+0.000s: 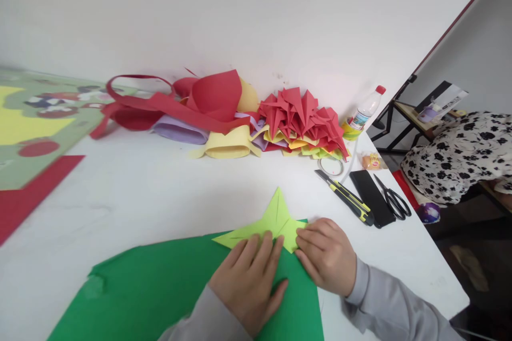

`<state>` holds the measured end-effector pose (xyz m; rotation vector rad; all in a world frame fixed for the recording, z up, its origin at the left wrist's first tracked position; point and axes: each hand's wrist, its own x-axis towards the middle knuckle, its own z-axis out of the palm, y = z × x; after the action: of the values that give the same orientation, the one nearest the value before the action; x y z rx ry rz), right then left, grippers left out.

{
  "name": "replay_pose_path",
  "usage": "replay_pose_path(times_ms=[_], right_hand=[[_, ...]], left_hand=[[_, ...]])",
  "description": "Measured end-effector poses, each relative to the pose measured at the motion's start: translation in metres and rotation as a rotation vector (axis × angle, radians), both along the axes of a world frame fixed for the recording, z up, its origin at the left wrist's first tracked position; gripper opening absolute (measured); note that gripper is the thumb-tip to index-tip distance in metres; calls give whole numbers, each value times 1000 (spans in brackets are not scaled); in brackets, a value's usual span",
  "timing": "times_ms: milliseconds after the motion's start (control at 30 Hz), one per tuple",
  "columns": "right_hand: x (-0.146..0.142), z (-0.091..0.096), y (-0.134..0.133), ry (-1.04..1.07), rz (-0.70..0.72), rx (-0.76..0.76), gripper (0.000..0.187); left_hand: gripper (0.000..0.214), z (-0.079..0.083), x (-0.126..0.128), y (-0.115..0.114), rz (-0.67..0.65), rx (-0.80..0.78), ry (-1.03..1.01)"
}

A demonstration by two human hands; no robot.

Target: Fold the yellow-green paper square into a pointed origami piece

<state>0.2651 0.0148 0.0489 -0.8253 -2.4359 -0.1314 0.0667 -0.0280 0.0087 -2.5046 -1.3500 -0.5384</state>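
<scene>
A light green folded paper shape (272,221) with pointed tips lies on a large dark green paper sheet (160,287) on the white table (160,192). My left hand (250,282) rests flat on the sheet, its fingers stretched out and their tips pressing the near edge of the folded shape. My right hand (326,256) is curled, its fingertips pinching the right corner of the folded shape.
A heap of red, yellow and purple folded papers (240,117) lies against the wall. A utility knife (344,197), a black case (372,197), scissors (394,200), a tape ring (331,165) and a bottle (366,109) sit at right. A red sheet (28,192) lies left.
</scene>
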Motion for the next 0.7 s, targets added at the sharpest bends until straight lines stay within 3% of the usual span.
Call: replay_pose_path(times_ms=[167, 267, 533, 700], right_hand=[[-2, -6, -6, -87, -12, 52, 23], [-3, -7, -8, -103, -13, 81, 24], [-3, -6, -7, -100, -5, 67, 21], [-2, -6, -7, -40, -59, 100, 17]], left_hand=[[61, -14, 11, -22, 78, -16, -6], [58, -17, 13, -25, 67, -58, -14], [50, -13, 11, -23, 20, -31, 19], [57, -10, 10, -23, 8, -81, 49]])
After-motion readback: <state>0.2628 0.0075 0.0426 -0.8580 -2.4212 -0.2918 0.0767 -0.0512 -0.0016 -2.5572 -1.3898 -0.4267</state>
